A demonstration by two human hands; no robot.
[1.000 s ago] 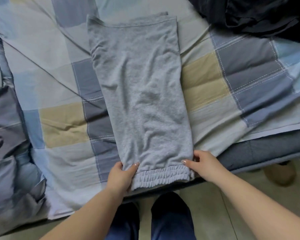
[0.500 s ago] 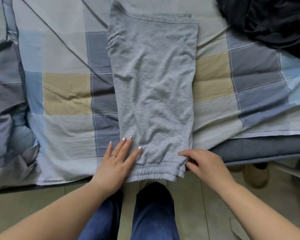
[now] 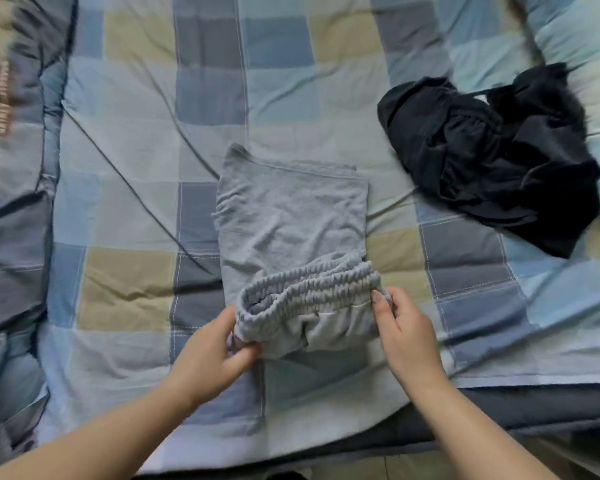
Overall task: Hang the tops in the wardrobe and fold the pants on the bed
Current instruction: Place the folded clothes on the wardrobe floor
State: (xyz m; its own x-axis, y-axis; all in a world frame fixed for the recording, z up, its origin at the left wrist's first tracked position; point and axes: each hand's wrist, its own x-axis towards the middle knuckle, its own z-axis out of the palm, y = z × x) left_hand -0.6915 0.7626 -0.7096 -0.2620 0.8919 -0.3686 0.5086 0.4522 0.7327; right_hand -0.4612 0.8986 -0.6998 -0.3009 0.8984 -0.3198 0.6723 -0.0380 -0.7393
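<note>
Folding is shown midway: the grey pants [image 3: 291,216] lie on the bed [image 3: 129,285], long axis running straight away from the person. The elastic end [image 3: 309,289] is lifted and doubled toward the far end. It is pinched at its left corner by the left hand [image 3: 208,355] and at its right corner by the right hand [image 3: 406,334], both equally near. A dark garment [image 3: 492,157] is heaped well apart, far right.

Two hands [image 3: 208,351] [image 3: 407,337], one grey pants [image 3: 291,216], one dark garment heap [image 3: 492,157], one quilt [image 3: 125,289]
</note>
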